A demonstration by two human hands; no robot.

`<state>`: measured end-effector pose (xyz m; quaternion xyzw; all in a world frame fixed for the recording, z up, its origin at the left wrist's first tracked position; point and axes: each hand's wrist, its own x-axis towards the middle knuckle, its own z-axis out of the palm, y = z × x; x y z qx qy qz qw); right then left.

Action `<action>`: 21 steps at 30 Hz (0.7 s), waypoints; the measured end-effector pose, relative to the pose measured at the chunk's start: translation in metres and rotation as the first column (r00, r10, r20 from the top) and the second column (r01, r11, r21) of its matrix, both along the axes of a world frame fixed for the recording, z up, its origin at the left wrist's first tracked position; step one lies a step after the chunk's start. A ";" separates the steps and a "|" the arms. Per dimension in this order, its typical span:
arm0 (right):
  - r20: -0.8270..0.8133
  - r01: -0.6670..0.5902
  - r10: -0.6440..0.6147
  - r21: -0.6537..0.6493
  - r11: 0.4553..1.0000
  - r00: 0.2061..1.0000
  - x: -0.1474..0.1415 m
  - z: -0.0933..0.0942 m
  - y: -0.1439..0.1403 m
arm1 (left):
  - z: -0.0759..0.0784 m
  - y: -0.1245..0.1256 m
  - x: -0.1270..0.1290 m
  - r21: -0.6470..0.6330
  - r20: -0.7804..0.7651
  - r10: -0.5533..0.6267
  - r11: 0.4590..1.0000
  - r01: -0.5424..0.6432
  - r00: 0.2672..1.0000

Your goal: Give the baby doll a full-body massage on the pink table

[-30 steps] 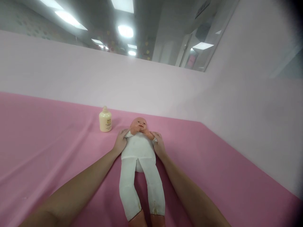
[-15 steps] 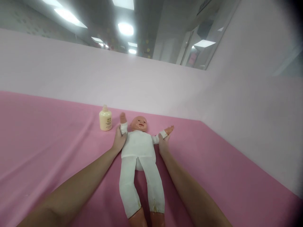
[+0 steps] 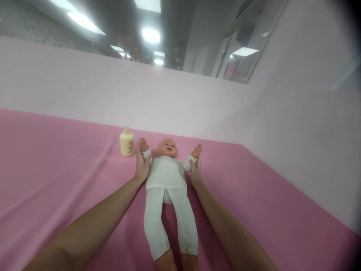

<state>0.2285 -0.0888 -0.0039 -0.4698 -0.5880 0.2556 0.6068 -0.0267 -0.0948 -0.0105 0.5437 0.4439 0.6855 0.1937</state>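
Note:
A baby doll [image 3: 167,173] with a white cloth body lies on its back on the pink sheet [image 3: 70,150]. Its head is toward the wall and its bare lower legs are at the bottom of the view. My left hand [image 3: 142,165] is closed around the doll's arm on the left, just below the doll's hand. On the other side, my right hand [image 3: 196,170] grips the opposite arm near the wrist. Both doll arms are bent upward and outward. Part of my fingers is hidden behind the arms.
A pump bottle of pale yellow liquid [image 3: 127,143] stands on the sheet left of the doll's head, close to my left hand. A white wall [image 3: 169,101] rises behind, with a mirror or glass panel [image 3: 169,34] above it. Another wall [image 3: 307,143] bounds the right side.
The doll's arm in my right hand has swung inward and up. The arm in my left hand has tilted slightly outward and down. Both hands keep their hold.

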 end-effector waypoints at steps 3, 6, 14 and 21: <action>0.161 -0.139 0.134 0.020 0.990 0.978 -0.005 0.004 -0.006 | -0.001 0.000 0.001 -0.032 -0.210 -0.077 0.997 0.072 0.975; 0.366 -0.245 0.218 0.027 0.969 0.905 -0.005 0.003 -0.007 | -0.003 0.001 0.003 -0.061 -0.367 -0.163 0.987 0.151 0.916; 0.306 -0.234 0.215 0.028 0.972 0.928 -0.005 0.001 -0.007 | -0.003 -0.001 0.005 -0.031 -0.319 -0.083 0.997 0.077 0.944; -0.269 0.088 -0.107 -0.084 0.993 0.957 -0.004 -0.005 0.002 | -0.005 0.002 0.000 -0.080 0.075 0.017 0.997 -0.011 0.997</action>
